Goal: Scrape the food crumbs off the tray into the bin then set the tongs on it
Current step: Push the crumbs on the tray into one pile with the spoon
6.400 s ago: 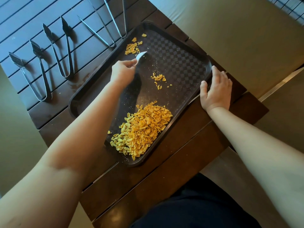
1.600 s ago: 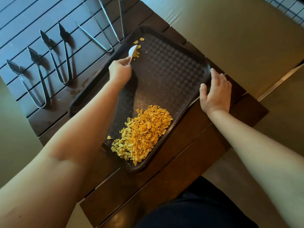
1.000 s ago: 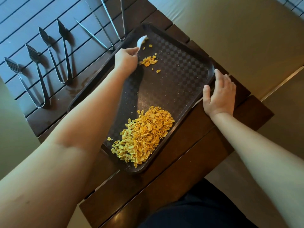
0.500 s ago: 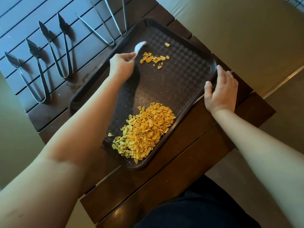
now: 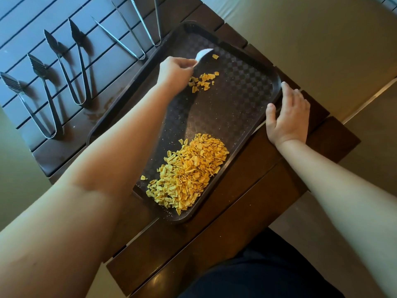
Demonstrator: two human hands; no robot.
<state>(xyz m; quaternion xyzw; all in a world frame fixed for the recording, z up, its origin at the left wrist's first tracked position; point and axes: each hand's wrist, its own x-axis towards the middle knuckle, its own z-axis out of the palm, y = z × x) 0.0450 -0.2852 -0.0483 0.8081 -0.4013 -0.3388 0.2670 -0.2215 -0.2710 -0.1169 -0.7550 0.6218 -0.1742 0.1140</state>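
A dark brown tray point(image 5: 240, 97) lies on the slatted wooden table. A big heap of yellow crumbs point(image 5: 189, 171) is gathered at its near end. A small cluster of crumbs point(image 5: 203, 81) lies near the far end, with one single crumb point(image 5: 215, 56) beyond it. My left hand point(image 5: 175, 70) grips a white scraper point(image 5: 203, 54), whose blade is next to the single crumb. My right hand point(image 5: 287, 116) rests flat against the tray's right rim. Several metal tongs point(image 5: 79, 63) lie on the table left of the tray. No bin is in view.
The table point(image 5: 247, 190) ends close to my body and at the right, where the floor shows. Two slim tongs point(image 5: 137, 29) lie close to the tray's far left corner. My left forearm hides the tray's left side.
The scraper has dragged the far crumbs from the tray's far corner toward the middle, then lifted back toward the far single crumb. My right hand has stayed on the rim.
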